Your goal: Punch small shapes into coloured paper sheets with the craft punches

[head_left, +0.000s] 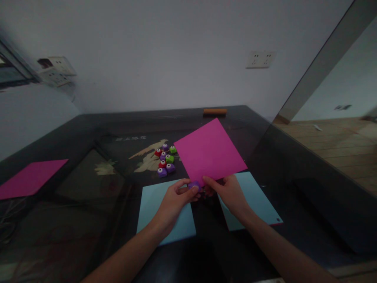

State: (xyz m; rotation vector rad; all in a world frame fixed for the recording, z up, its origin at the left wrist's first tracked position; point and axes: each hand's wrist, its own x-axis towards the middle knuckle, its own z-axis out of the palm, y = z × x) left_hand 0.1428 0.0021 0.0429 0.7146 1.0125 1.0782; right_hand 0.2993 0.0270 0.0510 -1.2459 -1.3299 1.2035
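Note:
My left hand [176,199] is closed around a small purple craft punch [194,186], thumb on top. The punch sits at the near corner of a square pink sheet of paper [210,151]; whether the corner is inside its slot I cannot tell. Beside it, my right hand [228,191] pinches the edge of that sheet between thumb and fingers. The sheet is held tilted above the table. Just beyond my left hand lies a cluster of several small craft punches [166,160] in purple, red and green with white round tops.
Blue sheets lie under my left wrist [150,200] and right wrist [257,200]; the right one has a small dark mark at its corner. Another pink sheet [32,177] is at far left. A brown cylinder [215,112] rests at the back of the dark glossy table [88,129], against the wall.

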